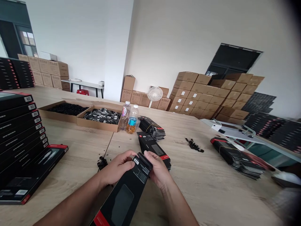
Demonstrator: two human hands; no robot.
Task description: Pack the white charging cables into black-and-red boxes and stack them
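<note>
A long black box with a clear window and a red band at its near end lies slanted between my hands. My left hand grips its far end from the left, thumb on the printed face near a white label. From the right, my right hand holds the same end, with the thumb at the end flap. The fingers behind the box are partly hidden. Just beyond my hands lies a pile of flat black packages. Small black parts are scattered left of my left hand.
Stacked black boxes stand at the left. Two open cartons of small dark parts sit behind, beside two plastic bottles. Banded flat packages and more small black parts lie on the right of the wooden table.
</note>
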